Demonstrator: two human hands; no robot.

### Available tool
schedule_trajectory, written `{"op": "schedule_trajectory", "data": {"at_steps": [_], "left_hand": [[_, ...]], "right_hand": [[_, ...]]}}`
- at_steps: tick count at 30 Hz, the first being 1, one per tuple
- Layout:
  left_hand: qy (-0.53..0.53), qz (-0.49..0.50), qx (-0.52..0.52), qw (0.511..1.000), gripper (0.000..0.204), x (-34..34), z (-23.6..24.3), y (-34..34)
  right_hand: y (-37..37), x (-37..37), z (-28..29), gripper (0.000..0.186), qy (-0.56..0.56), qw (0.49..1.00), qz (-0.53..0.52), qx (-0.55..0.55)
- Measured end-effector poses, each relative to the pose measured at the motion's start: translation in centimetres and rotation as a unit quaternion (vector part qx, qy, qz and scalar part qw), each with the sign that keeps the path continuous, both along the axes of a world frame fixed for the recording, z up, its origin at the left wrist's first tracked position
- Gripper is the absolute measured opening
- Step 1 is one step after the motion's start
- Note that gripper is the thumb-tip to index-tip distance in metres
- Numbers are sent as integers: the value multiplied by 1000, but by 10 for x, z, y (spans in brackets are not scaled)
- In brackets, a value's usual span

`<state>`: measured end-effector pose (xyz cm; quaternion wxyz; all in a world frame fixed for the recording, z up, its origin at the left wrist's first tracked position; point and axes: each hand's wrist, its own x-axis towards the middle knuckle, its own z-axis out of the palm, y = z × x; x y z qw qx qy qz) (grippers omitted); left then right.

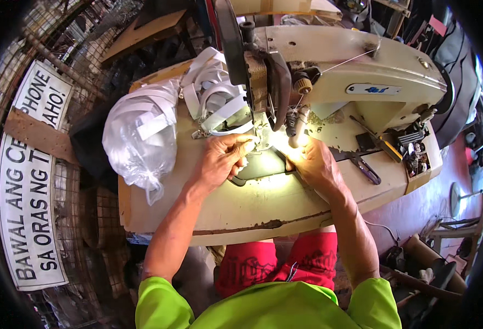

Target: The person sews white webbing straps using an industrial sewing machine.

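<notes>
My left hand [222,160] is just left of the needle area of a cream sewing machine [329,60], thumb and forefinger pinched together. A bit of white shows under its fingers, too small to name. On the other side of the needle, my right hand [314,164] has its fingers bent under the bright lamp [299,127]; glare hides what they hold. A pale, dark-rimmed piece [263,164] lies between the hands, and I cannot tell whether either hand holds it. Behind my left hand are white strap loops [214,90], some reaching close to the presser foot.
A clear plastic bag of white strips [142,131] sits at the table's left. Thread snips [365,168], a yellow-and-black tool [389,147] and a box of small parts [417,162] lie at the right. Wire mesh with a sign [33,219] stands at the far left.
</notes>
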<state>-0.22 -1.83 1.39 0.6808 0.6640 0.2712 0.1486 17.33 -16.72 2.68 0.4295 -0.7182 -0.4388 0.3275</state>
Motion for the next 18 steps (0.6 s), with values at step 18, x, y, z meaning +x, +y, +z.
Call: {"op": "schedule_trajectory", "data": {"at_steps": [18], "left_hand": [[-30, 12, 27, 999, 20, 4, -11, -7]], "right_hand": [[4, -19, -33, 16, -232, 959, 23, 160]]}}
